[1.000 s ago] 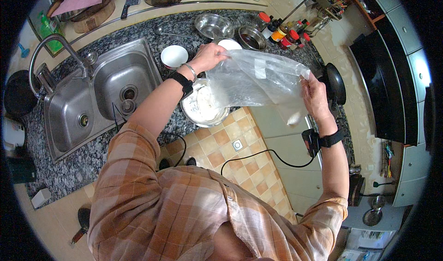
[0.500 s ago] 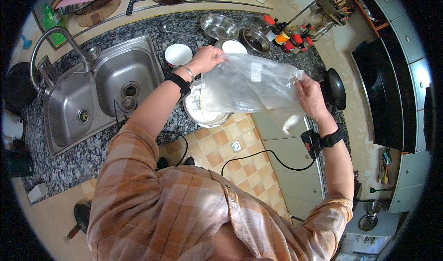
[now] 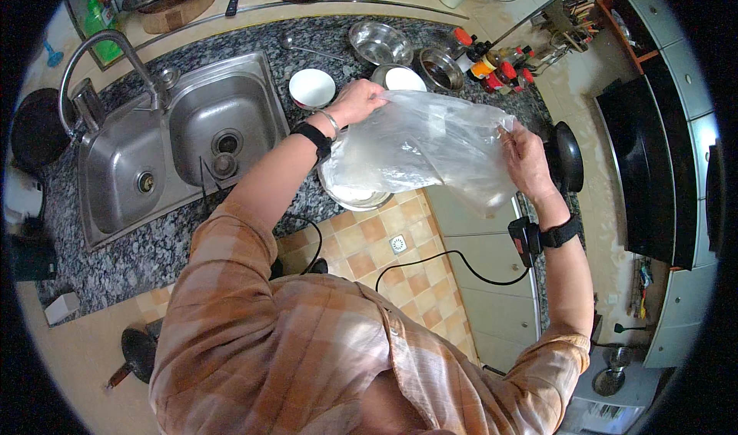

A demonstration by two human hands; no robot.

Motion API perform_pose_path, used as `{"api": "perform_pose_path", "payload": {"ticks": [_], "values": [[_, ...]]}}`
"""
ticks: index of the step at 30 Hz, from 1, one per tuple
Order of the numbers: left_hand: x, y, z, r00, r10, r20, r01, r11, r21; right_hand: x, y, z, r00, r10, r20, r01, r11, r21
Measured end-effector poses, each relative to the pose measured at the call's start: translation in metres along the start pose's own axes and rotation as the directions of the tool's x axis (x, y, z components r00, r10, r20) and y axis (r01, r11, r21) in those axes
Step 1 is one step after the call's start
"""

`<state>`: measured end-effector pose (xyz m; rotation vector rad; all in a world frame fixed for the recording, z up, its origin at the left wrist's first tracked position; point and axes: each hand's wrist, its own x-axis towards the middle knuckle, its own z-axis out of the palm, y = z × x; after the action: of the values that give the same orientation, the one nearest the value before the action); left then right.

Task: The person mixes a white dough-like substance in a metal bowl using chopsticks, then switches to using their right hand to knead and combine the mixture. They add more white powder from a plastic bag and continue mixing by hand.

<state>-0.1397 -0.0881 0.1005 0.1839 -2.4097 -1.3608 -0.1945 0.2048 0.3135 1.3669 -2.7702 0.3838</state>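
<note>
A clear plastic bag (image 3: 430,147) is stretched out between my two hands above the near edge of the counter. My left hand (image 3: 356,103) pinches its upper left corner. The bag's right end is gripped by my right hand (image 3: 527,158), fingers curled around the film. Under the bag's left part sits a metal bowl (image 3: 373,204) with white powder in it, mostly hidden by the film. Just beyond my left hand stand a white bowl (image 3: 312,88) and a metal bowl holding something white (image 3: 404,79).
To the left is a double steel sink (image 3: 188,127) with a curved tap (image 3: 115,37). Behind the bag stand steel bowls (image 3: 380,43), a ladle (image 3: 311,48) and several sauce bottles (image 3: 492,66). A black pan (image 3: 566,157) lies right of my right hand. A black cable (image 3: 461,262) hangs below.
The bag has puffed out, and its lower right corner no longer hangs in a point with a white clump showing. The film covers more of the powder bowl. Both hands keep their grip.
</note>
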Motion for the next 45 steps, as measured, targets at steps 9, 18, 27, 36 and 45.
{"api": "perform_pose_path", "payload": {"ticks": [9,18,27,36,45], "values": [[0.001,0.005,0.009,0.993,0.062,-0.103,-0.058,0.997,0.046,-0.009,0.017,0.007,0.995,0.091,-0.034,-0.086,0.988,0.131],[-0.017,0.017,0.017,0.986,-0.011,-0.167,0.034,0.990,0.139,-0.007,0.018,0.015,0.992,-0.001,-0.125,0.019,0.990,0.140],[-0.046,0.016,0.015,0.893,0.184,-0.411,-0.163,0.983,0.087,-0.003,0.011,0.021,0.996,0.004,-0.088,0.003,0.997,0.077],[-0.165,0.033,0.056,0.999,0.018,0.034,-0.019,0.999,0.029,-0.001,0.005,0.021,0.995,0.052,-0.080,-0.037,0.984,0.173],[-0.167,0.015,0.089,0.976,-0.087,0.198,0.106,0.990,-0.088,0.004,-0.011,0.017,0.998,0.031,0.048,-0.041,0.973,0.228]]}}
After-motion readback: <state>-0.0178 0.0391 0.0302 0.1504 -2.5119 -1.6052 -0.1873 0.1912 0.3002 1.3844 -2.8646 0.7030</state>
